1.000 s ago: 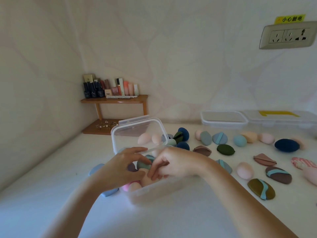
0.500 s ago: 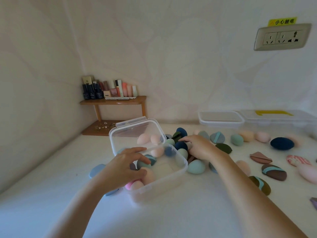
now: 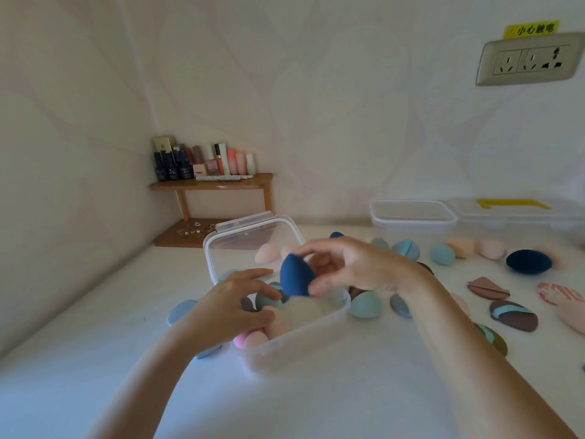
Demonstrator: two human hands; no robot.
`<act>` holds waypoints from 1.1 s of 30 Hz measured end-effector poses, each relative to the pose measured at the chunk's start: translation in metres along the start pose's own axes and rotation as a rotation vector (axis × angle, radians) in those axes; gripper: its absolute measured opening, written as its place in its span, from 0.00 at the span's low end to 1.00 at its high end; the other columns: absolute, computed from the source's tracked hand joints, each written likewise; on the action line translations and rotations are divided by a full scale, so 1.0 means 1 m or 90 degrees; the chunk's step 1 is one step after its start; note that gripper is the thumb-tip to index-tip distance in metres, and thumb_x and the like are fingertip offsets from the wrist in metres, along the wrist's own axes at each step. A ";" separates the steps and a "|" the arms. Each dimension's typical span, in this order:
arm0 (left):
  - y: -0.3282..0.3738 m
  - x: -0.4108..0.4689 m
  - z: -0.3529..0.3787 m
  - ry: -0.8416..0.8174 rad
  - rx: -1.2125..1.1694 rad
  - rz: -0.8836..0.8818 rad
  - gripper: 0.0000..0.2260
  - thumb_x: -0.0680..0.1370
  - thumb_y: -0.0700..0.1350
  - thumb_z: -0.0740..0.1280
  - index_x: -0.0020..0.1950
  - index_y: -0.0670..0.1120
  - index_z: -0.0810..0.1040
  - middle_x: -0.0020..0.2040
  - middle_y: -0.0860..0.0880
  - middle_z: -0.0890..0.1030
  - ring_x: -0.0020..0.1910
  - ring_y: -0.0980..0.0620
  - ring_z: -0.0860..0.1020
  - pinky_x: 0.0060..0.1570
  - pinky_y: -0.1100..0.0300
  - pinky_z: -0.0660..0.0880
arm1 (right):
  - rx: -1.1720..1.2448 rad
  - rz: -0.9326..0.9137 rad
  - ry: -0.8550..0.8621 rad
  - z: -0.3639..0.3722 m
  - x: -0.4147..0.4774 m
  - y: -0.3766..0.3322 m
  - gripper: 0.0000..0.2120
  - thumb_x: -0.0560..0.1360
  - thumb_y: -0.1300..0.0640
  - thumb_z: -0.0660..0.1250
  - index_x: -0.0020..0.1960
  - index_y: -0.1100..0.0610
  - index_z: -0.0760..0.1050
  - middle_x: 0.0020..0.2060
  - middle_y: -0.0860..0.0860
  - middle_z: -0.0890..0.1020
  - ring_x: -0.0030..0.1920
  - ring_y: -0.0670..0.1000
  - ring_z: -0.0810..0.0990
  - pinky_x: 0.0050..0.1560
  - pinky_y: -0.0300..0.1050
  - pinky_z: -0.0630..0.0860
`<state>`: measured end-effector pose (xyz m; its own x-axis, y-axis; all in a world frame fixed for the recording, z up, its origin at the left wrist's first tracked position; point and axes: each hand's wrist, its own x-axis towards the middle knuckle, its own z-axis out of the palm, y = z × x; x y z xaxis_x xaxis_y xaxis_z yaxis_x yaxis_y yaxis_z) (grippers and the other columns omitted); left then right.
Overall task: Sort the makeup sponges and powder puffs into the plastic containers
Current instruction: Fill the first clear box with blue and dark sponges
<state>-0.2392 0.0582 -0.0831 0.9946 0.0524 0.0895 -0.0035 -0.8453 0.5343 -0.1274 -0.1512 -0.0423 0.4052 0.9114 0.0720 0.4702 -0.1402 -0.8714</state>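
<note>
Over the open container (image 3: 304,335), your right hand (image 3: 357,267) pinched a navy sponge (image 3: 296,275) between thumb and fingertips. The sponge hung pointed end up, clear of the container's floor and just in front of the raised lid (image 3: 250,239).

Your left hand (image 3: 231,307) sat at the container's near left corner. Its fingers lay loosely over a teal sponge (image 3: 269,301) inside and gripped nothing visible; the thumb pointed toward the navy sponge. Pink sponges (image 3: 250,339) lay against the near wall below that hand, and a peach one showed through the lid.

The container stood on the white surface (image 3: 316,407). A blue puff (image 3: 179,312) lay just left of it, partly hidden by your left forearm.

Right of the container, loose items were spread across the surface:
- a teal puff (image 3: 364,305) just beside the container wall
- a navy puff (image 3: 528,262), well apart to the right
- a brown puff (image 3: 512,315) with a blue stripe, nearer you

A second container (image 3: 413,215) stood against the back wall. A corner shelf (image 3: 212,183) carried small bottles (image 3: 174,169), and a socket (image 3: 531,60) was set in the wall at upper right.
</note>
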 end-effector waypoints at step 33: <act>0.013 0.014 0.002 0.019 0.000 -0.051 0.12 0.73 0.45 0.71 0.40 0.65 0.79 0.67 0.62 0.69 0.40 0.57 0.78 0.51 0.57 0.77 | -0.360 0.148 -0.171 0.035 0.035 -0.010 0.12 0.70 0.51 0.74 0.51 0.54 0.81 0.41 0.48 0.82 0.39 0.46 0.76 0.37 0.37 0.71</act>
<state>-0.2248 0.0470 -0.0771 0.9881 0.1365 0.0714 0.0767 -0.8377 0.5407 -0.1454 -0.1039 -0.0486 0.3705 0.8875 -0.2741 0.7630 -0.4591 -0.4550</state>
